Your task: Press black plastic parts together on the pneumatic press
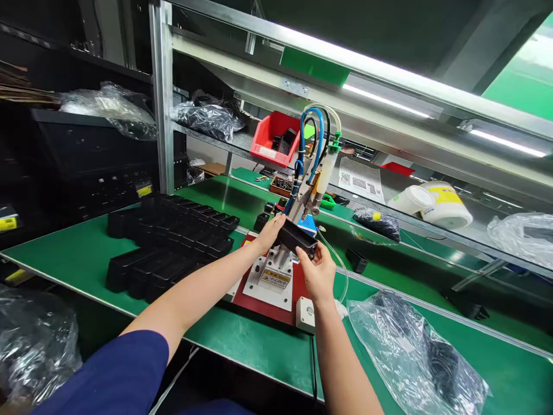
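Observation:
Between my two hands is a black rectangular plastic housing [298, 236], tilted down to the right. My left hand [271, 233] is closed on its left end. At its right end, my right hand [318, 268] grips it with thumb and fingers. The housing is in front of a bench-top dispensing machine [276, 282] with a red base, a white plate and a warning label. Above it are the machine's syringe [323, 176] and blue and black hoses. Whether the housing touches the machine, I cannot tell.
Rows of black housings [173, 230] lie on the green bench at left. A clear bag of black parts [415, 351] lies at right. A white button box [306, 314] is by my right wrist. Above are a red bin [276, 138] and white tubs [444, 204].

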